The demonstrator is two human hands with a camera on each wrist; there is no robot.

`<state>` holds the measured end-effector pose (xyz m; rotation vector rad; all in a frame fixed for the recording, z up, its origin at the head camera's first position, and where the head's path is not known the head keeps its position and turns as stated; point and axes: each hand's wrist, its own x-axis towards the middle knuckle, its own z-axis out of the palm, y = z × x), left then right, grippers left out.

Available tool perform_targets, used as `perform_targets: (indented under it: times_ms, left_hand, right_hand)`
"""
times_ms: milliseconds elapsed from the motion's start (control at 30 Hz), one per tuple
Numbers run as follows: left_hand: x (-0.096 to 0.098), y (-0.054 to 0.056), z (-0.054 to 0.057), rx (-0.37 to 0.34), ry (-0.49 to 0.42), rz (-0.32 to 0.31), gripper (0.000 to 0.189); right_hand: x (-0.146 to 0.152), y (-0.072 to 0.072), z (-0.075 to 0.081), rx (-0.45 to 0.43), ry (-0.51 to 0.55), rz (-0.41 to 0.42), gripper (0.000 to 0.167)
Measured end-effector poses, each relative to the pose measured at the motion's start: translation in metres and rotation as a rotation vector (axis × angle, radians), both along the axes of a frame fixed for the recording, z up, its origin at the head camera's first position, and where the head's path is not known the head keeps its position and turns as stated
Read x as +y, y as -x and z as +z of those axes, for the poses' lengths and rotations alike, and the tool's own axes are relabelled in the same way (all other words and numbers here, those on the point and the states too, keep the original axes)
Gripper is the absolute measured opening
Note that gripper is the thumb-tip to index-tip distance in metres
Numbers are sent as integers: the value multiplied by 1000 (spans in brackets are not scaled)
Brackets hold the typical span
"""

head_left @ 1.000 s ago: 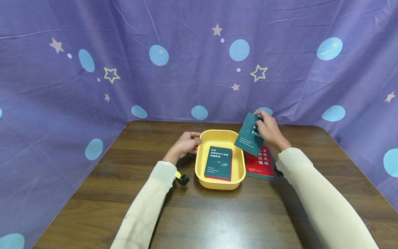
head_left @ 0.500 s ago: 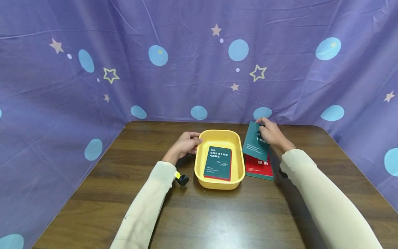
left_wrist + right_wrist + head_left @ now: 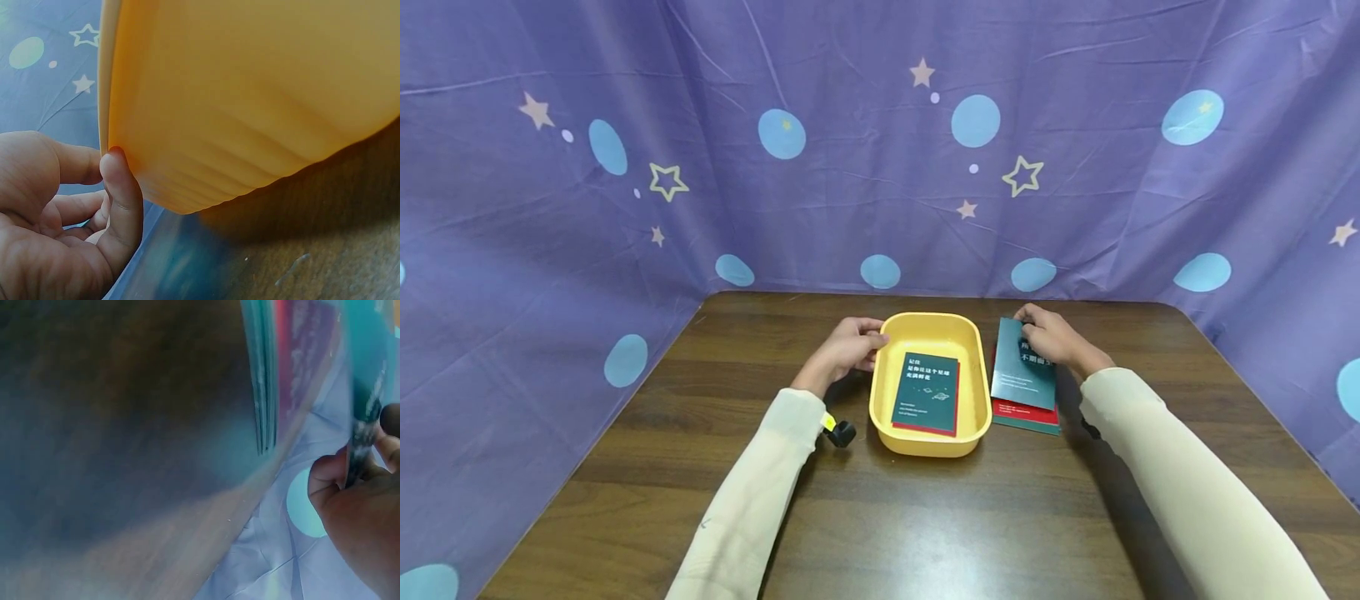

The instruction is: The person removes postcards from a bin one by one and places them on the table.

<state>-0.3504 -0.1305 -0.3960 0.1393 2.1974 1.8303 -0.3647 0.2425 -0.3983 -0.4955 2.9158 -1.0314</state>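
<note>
Pinched thumb against fingers, the right hand [image 3: 1054, 337] holds a green card [image 3: 1019, 382] by its far end, to the right of the tray [image 3: 932, 447]. From that grip the card reaches back toward the tray's near end, its long axis running nearly along the tray's long sides. Beneath it, just right of the tray, lies the stack [image 3: 1025, 415], with a gap visible between them. Across the tray, the left hand [image 3: 846, 348] pinches its left rim, so the right hand is nearer the stack.
</note>
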Motion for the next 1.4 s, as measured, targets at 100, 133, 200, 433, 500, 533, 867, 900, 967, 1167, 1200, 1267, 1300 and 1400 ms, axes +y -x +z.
perform_targets:
  times_ms: [100, 133, 200, 433, 500, 533, 867, 900, 967, 1167, 1200, 1267, 1300, 1400]
  left_hand:
    - [0, 0, 0, 1, 0, 0, 36]
    - [0, 0, 0, 2, -1, 0, 36]
    - [0, 1, 0, 6, -2, 0, 36]
    - [0, 2, -3, 26, -6, -5, 37]
    - [0, 3, -3, 28, -4, -4, 37]
    - [0, 3, -3, 28, -4, -3, 37]
    - [2, 2, 0, 19, -4, -1, 37]
    - [2, 2, 0, 19, -3, -1, 37]
    - [2, 2, -1, 19, -1, 0, 36]
    - [0, 2, -2, 18, 6, 1, 37]
    - [0, 1, -2, 18, 8, 1, 37]
    - [0, 1, -2, 16, 11, 1, 37]
    - [0, 1, -2, 16, 12, 1, 37]
    - [-1, 1, -2, 15, 7, 0, 36]
  right_hand:
    - [-1, 0, -4, -13, -38, 35, 31]
    - [-2, 0, -5, -15, -49, 51, 34]
    - [-2, 0, -5, -14, -79, 88, 42]
    - [-5, -3, -4, -66, -164, 108, 57]
    - [-5, -5, -4, -71, -168, 112, 58]
    - [-5, -5, -5, -67, -174, 114, 58]
    - [-6, -5, -8, -11, -261, 130, 57]
    - [-6, -5, -8, -11, -273, 135, 57]
    - [-6, -4, -8, -11, -298, 145, 56]
    - [-8, -2, -5, -29, -337, 162, 54]
    - [-9, -1, -4, -31, -340, 163, 54]
    - [-10, 0, -2, -24, -345, 162, 52]
    - [-11, 0, -2, -19, -344, 156, 50]
    - [-15, 1, 1, 15, -317, 143, 45]
